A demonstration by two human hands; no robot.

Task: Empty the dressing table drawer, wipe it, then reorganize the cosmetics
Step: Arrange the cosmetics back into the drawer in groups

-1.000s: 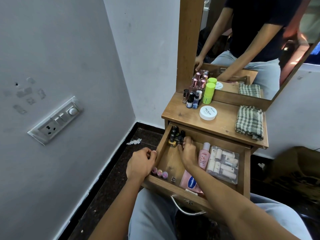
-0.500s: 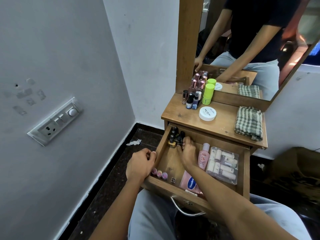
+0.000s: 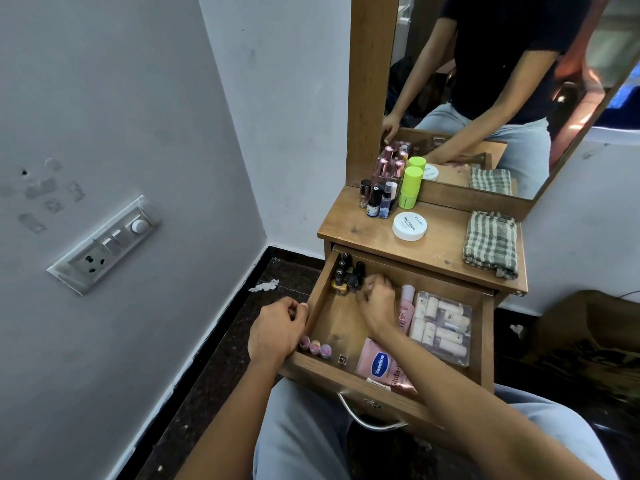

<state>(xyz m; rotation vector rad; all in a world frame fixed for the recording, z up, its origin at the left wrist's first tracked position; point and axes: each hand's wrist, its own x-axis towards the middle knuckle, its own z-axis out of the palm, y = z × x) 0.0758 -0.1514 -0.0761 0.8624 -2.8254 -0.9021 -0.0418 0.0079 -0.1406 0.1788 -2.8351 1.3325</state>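
Vaseline tube in drawer; left fingers grip its wall, right fingers curled at bottles, grasp unclear

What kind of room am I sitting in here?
Most likely a bedroom or dressing corner at home: a wooden dressing table with a mirror, cosmetics bottles on top, and an open drawer of toiletries.

Behind the left grip and the right grip, the forearms are left bare to the frame edge. Light blue-grey trousers are worn, seen below both grips. A dark short-sleeved top is shown reflected in the mirror.
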